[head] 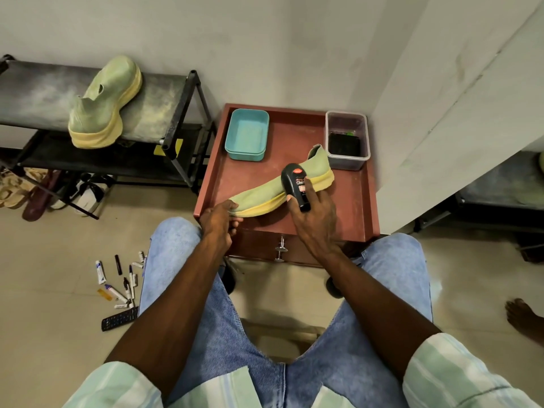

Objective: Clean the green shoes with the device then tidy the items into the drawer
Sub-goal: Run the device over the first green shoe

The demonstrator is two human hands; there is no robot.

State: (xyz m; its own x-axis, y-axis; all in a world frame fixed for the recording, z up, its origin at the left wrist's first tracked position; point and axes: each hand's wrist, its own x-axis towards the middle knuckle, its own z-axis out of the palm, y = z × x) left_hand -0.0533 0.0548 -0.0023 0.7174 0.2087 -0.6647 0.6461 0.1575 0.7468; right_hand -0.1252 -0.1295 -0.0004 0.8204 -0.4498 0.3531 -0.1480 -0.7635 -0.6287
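Lying on the floor at the far left are several sandals point(17, 189) under a black rack point(179, 119), and a green shoe point(101, 104) with a yellow sole is sitting on the rack's dusty top shelf, toe pointing away toward the wall. Nearer the person, pens and small tubes point(117, 285) are lying scattered on the tiles beside a black remote point(119, 318). Moving right, a reddish cabinet point(359, 201) is standing against the wall, its drawer knob point(280, 251) facing the person's knees. On its top, a teal tub point(247, 134) is sitting at the back left. The second green shoe point(259, 194) is lying on its side across the top, and the left hand point(219, 217) is gripping its toe end, fingers curled around the sole edge. The right hand point(315, 214) is holding a black polish bottle point(295, 184) (red-and-white label facing up), fingers wrapped around its body, with the bottle's rounded end pressing against the shoe's upper. Behind the shoe's heel, a clear plastic box point(347, 139) is standing at the back right with something dark inside. At the far right edge, someone else's bare foot point(522, 315) is showing on the floor.
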